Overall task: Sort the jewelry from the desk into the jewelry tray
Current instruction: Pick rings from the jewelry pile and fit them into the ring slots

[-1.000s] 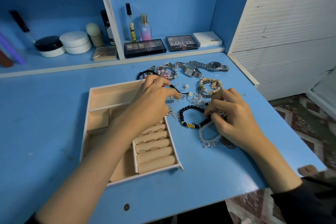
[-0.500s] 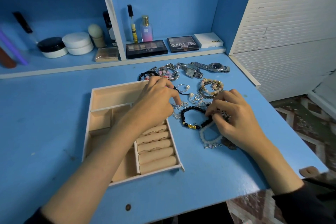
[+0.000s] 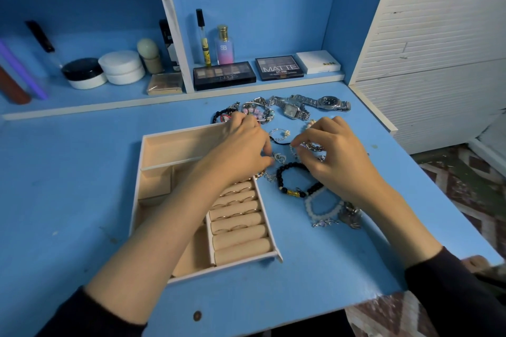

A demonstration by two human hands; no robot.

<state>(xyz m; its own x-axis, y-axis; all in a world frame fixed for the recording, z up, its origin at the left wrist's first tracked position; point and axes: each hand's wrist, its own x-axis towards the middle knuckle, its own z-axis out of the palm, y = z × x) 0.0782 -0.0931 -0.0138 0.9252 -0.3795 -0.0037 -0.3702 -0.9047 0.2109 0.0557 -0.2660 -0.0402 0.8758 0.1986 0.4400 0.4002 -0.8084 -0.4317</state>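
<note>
Up close, a person's two hands work over a pile of jewelry on a blue painted desk (image 3: 82, 200). The left hand (image 3: 241, 150) reaches across the far right corner of a pale beige compartmented jewelry tray (image 3: 175, 148), fingers curled and tips down on the desk. A small silver heart-shaped charm (image 3: 279, 157) lies just beside those fingertips, and a thin black cord (image 3: 280, 142) runs out from under them. Whether the fingers actually grip either piece cannot be told.

The right hand (image 3: 336, 156) hovers opposite, thumb and forefinger closed in a pinch on a tangled silver chain (image 3: 310, 146) lifted slightly off the desk.

Between and below the two hands lies a black beaded bracelet with a gold charm (image 3: 287, 190), its upper arc close under the right fingers. A pale white beaded bracelet (image 3: 312, 208) lies just nearer the camera, touching it.

Beyond the hands sit a silver watch with a square face (image 3: 290, 111), a silver watch with a dark round dial (image 3: 328, 102), a silver bracelet with pink beads (image 3: 257, 111) and a small silver ring with a pearl (image 3: 279, 133).

Inside the tray, the beige padded ring rolls (image 3: 241, 238) along its right side carry several thin rings. On the shelf behind, two dark eyeshadow palettes (image 3: 224, 75) lie flat.
</note>
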